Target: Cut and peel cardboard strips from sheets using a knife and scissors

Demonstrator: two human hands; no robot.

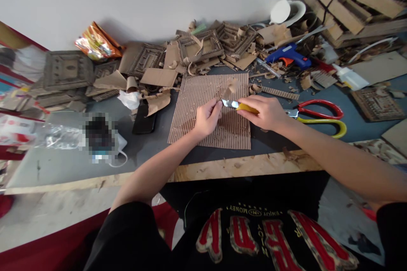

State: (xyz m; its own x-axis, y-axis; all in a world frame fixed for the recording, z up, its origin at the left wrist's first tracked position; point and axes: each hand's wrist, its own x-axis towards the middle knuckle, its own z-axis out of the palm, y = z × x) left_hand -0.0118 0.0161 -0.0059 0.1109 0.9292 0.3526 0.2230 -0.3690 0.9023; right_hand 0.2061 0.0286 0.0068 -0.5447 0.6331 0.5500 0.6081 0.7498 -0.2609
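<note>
My right hand (262, 111) is closed around the yellow handle of a utility knife (246, 107), its metal blade end pointing left. My left hand (208, 116) is closed in a pinch at the blade's tip, apparently on a small piece of brown cardboard (231, 88) that slants up behind the blade. What lies inside the left fingers is mostly hidden. Both hands are above a sheet of corrugated cardboard (190, 110) with scraps scattered over it. Beyond my right wrist lie large scissors (321, 114) with one red and one yellow handle loop, partly covered by the hand.
Cardboard frames (200, 46) and offcuts crowd the back of the table. A blue glue gun (289, 56) and a white bottle (351, 77) lie to the right. At left are a black phone (143, 120), crumpled tissue (129, 99) and an orange foil bag (97, 42). Stacked cardboard (352, 6) rises at back right.
</note>
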